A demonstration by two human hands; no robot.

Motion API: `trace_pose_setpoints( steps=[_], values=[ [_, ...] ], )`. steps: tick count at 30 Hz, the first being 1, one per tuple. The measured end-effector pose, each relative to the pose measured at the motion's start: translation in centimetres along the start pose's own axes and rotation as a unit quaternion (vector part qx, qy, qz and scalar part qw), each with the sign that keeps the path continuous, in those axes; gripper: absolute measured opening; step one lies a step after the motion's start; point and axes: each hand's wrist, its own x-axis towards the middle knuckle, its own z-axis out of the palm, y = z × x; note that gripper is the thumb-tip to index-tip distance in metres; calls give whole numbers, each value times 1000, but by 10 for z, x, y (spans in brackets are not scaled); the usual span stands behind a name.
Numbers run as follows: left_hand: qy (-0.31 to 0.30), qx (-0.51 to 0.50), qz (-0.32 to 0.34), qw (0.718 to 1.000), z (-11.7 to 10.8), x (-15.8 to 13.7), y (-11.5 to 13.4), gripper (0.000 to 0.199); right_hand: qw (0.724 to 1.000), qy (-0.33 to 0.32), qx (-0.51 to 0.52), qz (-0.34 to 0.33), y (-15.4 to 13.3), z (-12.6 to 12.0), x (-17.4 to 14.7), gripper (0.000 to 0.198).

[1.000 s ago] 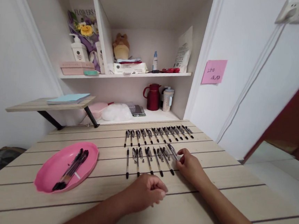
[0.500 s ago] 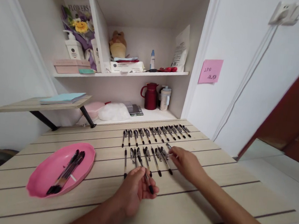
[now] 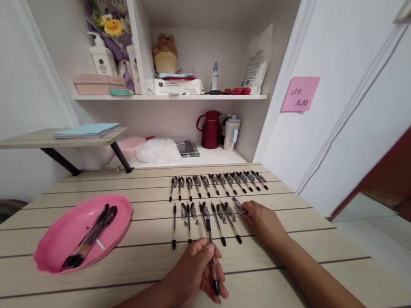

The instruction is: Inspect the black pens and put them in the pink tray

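Observation:
My left hand (image 3: 192,277), at the front middle of the table, pinches a slim black gel pen (image 3: 213,265) between thumb and fingers; its dark end points toward me. My right hand (image 3: 264,224) rests at the right end of the nearer row, fingers closed on a clear and black pen cap (image 3: 237,203). Beyond my left hand lies this nearer row of pens (image 3: 220,225), with loose caps (image 3: 183,212) beside several of them. Farther back runs a second row of pens (image 3: 217,184), lying side by side at a slant.
A pink scalloped plate (image 3: 49,236) at the left holds several more pens. Behind the slatted wooden table (image 3: 138,268) stand white shelves with a dark red jug (image 3: 211,129) and a speckled cup (image 3: 231,133). A small raised stand (image 3: 23,139) carries blue paper.
My left hand has drawn the pen toward me and slightly right, away from the row. My right hand has shifted slightly right with the cap. The view has turned a little.

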Motion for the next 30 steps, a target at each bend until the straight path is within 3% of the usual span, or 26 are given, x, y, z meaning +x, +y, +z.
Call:
trace_pose_setpoints(
  steps=[15,20,22,23,26,28,30],
  values=[
    [-8,4,8,1000,2,0,-1,32,999,-14,38,22,2,-1,-5,18],
    [-16,-21,23,999,3,-2,0,30,981,65,160,84,2,-12,-10,23],
    [-17,-18,26,999,2,-3,1,28,946,74,291,125,-7,-20,-10,17],
    [-19,-12,28,999,2,-4,2,27,914,69,373,146,-13,-24,-9,15],
    [-24,1,34,999,2,-5,3,26,789,50,585,181,-39,-34,-6,15],
    [-23,5,41,999,2,-5,3,27,728,45,662,171,-56,-38,-4,16],
    [-20,9,43,999,2,-6,4,27,695,46,700,160,-69,-39,-3,16]
  ],
)
